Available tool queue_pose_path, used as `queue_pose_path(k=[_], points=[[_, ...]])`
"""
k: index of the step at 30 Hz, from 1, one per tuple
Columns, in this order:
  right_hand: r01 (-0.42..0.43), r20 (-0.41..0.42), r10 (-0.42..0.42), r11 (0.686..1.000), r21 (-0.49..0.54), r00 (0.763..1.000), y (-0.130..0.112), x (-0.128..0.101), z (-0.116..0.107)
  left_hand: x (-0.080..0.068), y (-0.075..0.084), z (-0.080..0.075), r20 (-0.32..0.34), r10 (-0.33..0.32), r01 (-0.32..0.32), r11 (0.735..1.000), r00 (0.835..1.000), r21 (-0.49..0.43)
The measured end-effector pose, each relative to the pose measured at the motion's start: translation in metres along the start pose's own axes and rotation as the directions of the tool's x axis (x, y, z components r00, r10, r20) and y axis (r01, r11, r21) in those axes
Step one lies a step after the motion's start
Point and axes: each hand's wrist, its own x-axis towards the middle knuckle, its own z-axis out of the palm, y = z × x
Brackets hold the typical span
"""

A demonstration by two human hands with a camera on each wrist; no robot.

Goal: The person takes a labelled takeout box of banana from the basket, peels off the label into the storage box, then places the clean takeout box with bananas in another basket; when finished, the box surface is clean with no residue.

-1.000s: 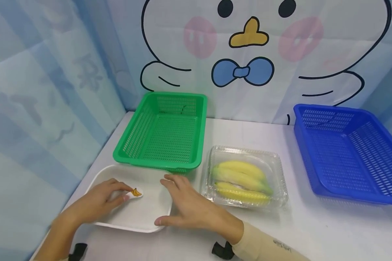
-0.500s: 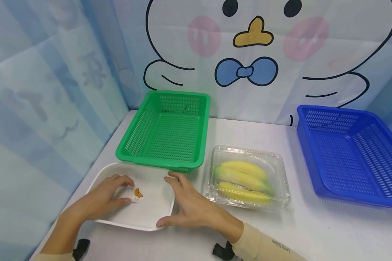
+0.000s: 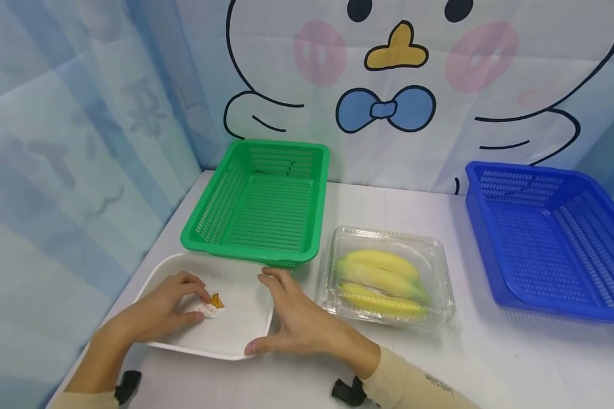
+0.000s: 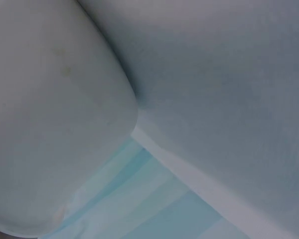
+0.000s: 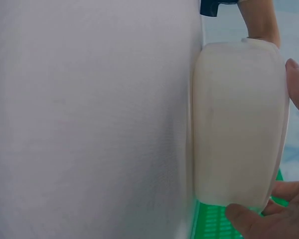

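Lying against left fingers point(image 3: 205, 296), banana-printed white piece point(image 3: 211, 310)

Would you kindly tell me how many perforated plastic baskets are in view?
2: the green basket, behind the white tray, and the blue basket, right of the clear container. No others show.

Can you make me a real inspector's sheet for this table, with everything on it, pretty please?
Surface: white tabletop, no spill seen.
Job's things: small white piece with a yellow picture, inside the white tray.
Clutter: green basket, blue basket, clear box with yellow items inside.
Hands: left hand has thumb and fingertip on the piece; right hand holds the tray's right side.
Cables: nothing seen.
Surroundings: cartoon backdrop with a blue bow tie; pale blue curtain on the left.
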Motion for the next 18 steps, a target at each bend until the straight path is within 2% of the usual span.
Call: queue_pose_path(k=[7, 18], points=[[-0.005, -0.001, 0.005, 1.0, 0.02, 1.0, -0.0008, 0.0011, -0.0015, 0.0021, 0.0043, 0.0, 0.027, -0.062, 0.063, 0.998, 0.998, -0.009], [0.002, 0.009, -0.002, 1.0, 0.029, 1.0, 0.002, -0.0003, -0.0001, 0.0021, 0.0089, -0.0019, 0.033, -0.034, 0.034, 0.999, 0.999, -0.001]])
